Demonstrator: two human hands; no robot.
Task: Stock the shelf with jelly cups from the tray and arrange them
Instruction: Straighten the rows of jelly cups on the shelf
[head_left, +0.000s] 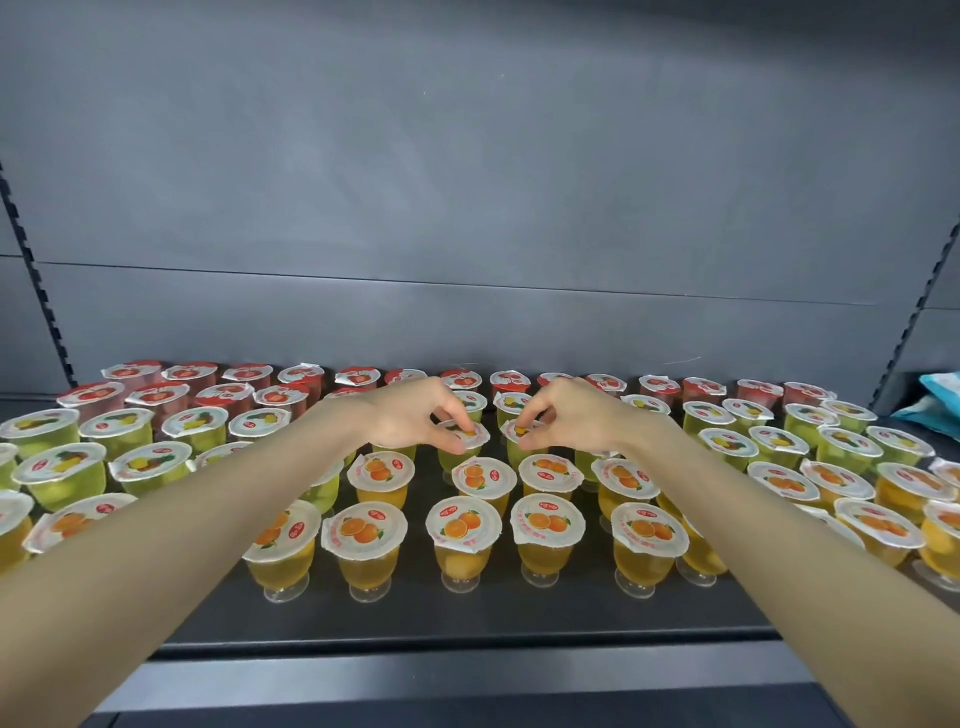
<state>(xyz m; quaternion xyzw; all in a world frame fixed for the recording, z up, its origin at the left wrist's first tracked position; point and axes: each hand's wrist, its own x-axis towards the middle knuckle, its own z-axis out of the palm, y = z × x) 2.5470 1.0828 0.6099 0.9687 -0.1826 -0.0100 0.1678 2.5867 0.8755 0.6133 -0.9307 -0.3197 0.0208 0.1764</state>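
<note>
Rows of jelly cups fill the dark shelf (467, 618): red ones (249, 375) at the back, green-yellow pineapple ones (150, 462) in the middle, orange ones (363, 530) in front. My left hand (415, 415) pinches the lid rim of a green-yellow cup (470, 441) in the middle of the shelf. Beside it, my right hand (566, 418) pinches the lid of the neighbouring green-yellow cup (514, 434). Both cups stand upright among the others. No tray is in view.
The grey back panel (467, 208) rises behind the cups, with slotted uprights at the left (31, 270) and right (930, 280). A blue and white packet (935, 410) lies at the far right. The shelf's front strip is bare in front of the orange cups.
</note>
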